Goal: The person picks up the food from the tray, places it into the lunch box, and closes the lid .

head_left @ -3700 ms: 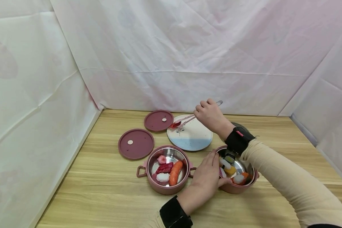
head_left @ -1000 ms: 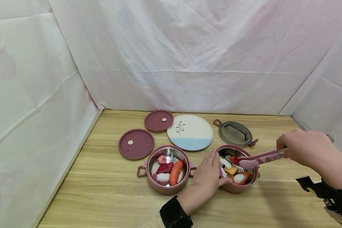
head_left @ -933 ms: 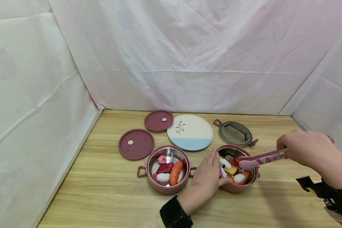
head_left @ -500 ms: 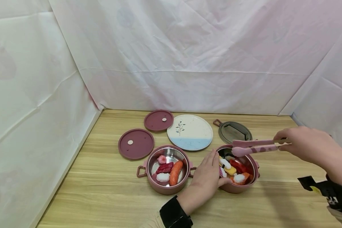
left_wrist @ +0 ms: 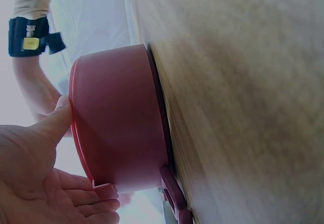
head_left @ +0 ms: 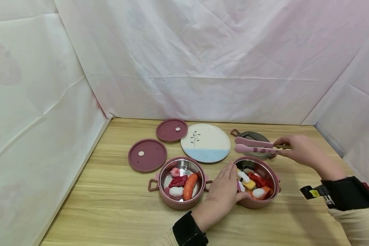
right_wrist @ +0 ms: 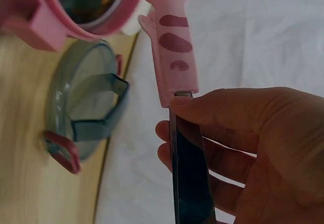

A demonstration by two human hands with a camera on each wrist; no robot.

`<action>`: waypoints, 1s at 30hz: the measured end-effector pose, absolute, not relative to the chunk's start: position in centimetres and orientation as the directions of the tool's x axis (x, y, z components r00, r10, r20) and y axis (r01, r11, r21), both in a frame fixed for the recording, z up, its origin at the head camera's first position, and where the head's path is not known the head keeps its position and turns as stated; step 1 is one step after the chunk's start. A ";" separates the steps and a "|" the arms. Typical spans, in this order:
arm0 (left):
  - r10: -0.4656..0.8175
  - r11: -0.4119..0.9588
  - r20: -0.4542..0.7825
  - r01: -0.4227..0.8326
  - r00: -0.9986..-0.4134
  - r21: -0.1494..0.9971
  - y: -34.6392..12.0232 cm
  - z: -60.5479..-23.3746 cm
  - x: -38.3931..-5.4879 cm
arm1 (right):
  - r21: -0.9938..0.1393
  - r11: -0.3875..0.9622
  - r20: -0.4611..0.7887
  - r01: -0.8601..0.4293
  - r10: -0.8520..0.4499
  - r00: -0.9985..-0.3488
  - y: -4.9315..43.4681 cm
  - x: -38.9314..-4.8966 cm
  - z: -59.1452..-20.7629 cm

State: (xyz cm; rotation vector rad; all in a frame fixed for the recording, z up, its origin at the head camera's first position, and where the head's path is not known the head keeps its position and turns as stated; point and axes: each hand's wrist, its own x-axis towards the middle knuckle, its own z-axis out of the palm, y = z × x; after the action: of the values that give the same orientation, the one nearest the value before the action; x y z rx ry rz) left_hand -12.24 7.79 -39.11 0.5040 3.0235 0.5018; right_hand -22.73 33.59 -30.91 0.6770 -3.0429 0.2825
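Observation:
My right hand point(head_left: 302, 153) pinches pink-tipped tongs point(head_left: 255, 149) by their metal arms, high over the glass lid. Between the parted tong tips nothing is held. In the right wrist view, the thumb lies on one metal arm of the tongs point(right_wrist: 174, 57). Against the left side of the right-hand pot point(head_left: 255, 204) rests my left hand point(head_left: 219, 191), its fingers straight. The left wrist view shows the thumb at the rim of the pot point(left_wrist: 116, 118) and the fingers beside its wall. In this pot lie toy sushi pieces point(head_left: 249, 184) and a red piece point(head_left: 257, 179).
A second pot point(head_left: 179, 205) with a sausage point(head_left: 190, 186) and other toy food stands at left. Behind it are two maroon lids point(head_left: 147, 160) and a round plate point(head_left: 206, 155). The glass lid point(head_left: 256, 155) lies behind the right-hand pot. White cloth walls border the table.
The tongs carried the red piece from the plate into the right-hand pot and let go of it. They then rose and moved back and left over the lid. My left hand stayed put.

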 end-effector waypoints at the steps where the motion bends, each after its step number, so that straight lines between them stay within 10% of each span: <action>1: 0.321 0.896 0.018 0.310 -0.947 0.319 7.8 -39.1 -12.2 | -0.192 0.885 0.037 -0.424 -0.425 -0.904 33.4 -23.1 -31.4; 30: 0.310 0.904 0.015 0.300 -0.951 0.306 7.9 -39.1 -12.3 | -0.332 0.820 -0.126 -0.465 -0.528 -0.840 31.4 -26.5 -37.5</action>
State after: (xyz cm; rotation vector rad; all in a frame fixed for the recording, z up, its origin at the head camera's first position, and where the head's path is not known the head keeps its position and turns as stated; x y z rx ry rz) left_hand -12.28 7.94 -39.13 0.4857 3.0314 0.4792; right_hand -26.51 31.36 -37.53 0.8842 -3.1998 0.4921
